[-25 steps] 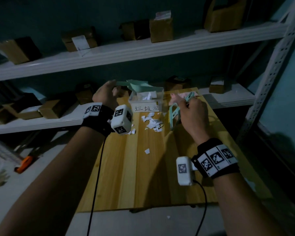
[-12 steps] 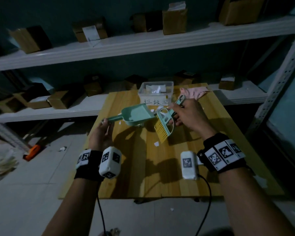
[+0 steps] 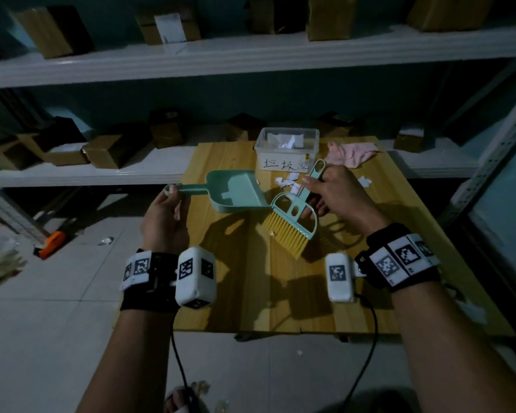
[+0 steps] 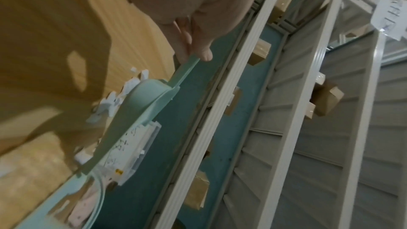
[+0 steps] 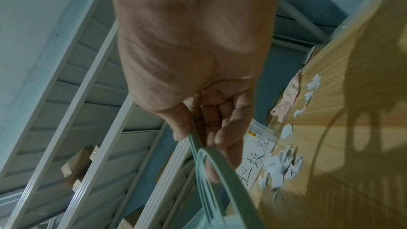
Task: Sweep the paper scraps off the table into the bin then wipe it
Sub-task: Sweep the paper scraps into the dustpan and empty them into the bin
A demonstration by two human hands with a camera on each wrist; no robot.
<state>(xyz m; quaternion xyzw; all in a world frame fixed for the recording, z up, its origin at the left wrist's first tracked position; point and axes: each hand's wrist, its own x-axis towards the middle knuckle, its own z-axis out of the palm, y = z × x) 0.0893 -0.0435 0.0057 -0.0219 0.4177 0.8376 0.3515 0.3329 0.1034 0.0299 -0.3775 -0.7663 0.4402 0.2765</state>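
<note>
Gripping the dustpan (image 3: 236, 192) handle in the left hand (image 3: 164, 216), pinching the brush (image 3: 292, 222) handle in the right hand (image 3: 337, 195), readying to gather paper scraps (image 3: 286, 183) lying between both hands.

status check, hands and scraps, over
Left hand holds dustpan, right hand holds brush. Paper scraps beside bin. Nothing blocking.
</note>
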